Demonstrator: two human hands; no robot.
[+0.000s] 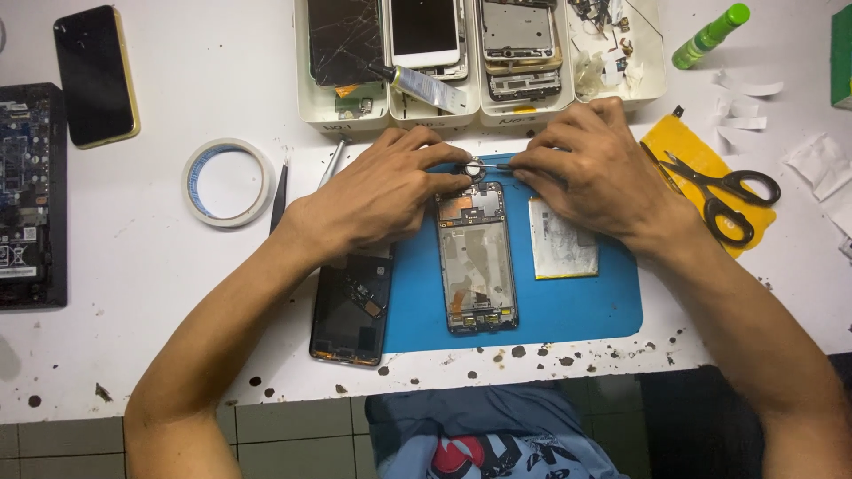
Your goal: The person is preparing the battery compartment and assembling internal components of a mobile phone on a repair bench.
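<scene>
Pinching round part | left hand, right hand | scissors beside

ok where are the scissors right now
In the head view, the black-handled scissors lie on a yellow cloth at the table's right side, just right of the right hand and the blue mat.

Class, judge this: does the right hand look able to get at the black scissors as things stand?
Probably yes: the scissors lie uncovered on a yellow cloth just beside the right hand, nothing between, though its fingers pinch a thin tool.
</scene>
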